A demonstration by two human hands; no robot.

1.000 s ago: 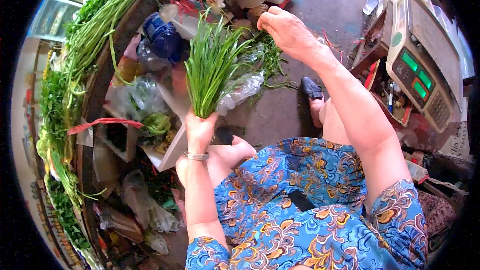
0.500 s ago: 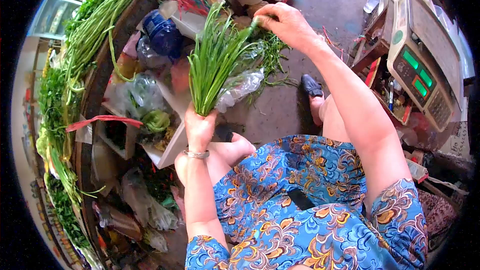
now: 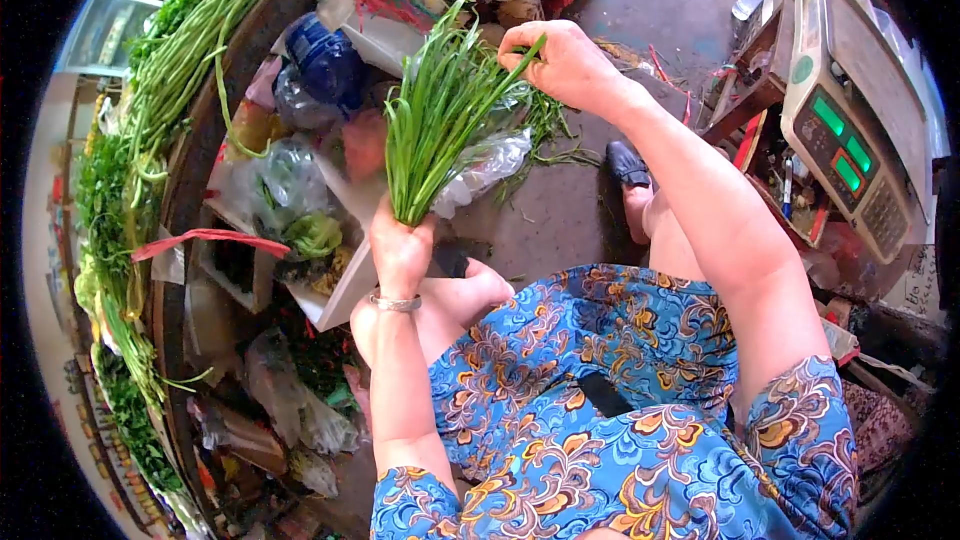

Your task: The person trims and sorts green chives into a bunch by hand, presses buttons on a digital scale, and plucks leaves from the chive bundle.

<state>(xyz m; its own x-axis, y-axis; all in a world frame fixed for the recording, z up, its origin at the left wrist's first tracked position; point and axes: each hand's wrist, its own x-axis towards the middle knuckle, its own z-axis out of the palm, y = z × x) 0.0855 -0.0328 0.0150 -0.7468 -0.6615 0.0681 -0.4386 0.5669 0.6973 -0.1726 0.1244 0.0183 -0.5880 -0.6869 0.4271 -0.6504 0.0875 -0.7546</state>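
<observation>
Presently, greens (image 3: 430, 130) are gripped at base by L hand (image 3: 402, 248), near clear bag (image 3: 487, 172). Vs. approx. 1 s ago, outer leaf (image 3: 524, 59) has been pinched by fingers of R hand (image 3: 568, 65), i.e. both hands now engaged.

"Where does this view look from?"
"The wearer's own head, from above the patterned dress (image 3: 640, 430) that fills the lower middle."
"Facing which way?"
"Forward and steeply down, over the dress to the floor (image 3: 630, 0) at the top."
"How near is it?"
"Close: the left hand (image 3: 401, 248) shows at about mid-height, the right hand (image 3: 565, 65) higher and to the right."
"And how wide?"
"Very. It bows at the sides, taking in greens (image 3: 185, 90) at the left and a scale (image 3: 850, 140) at the right."
</observation>
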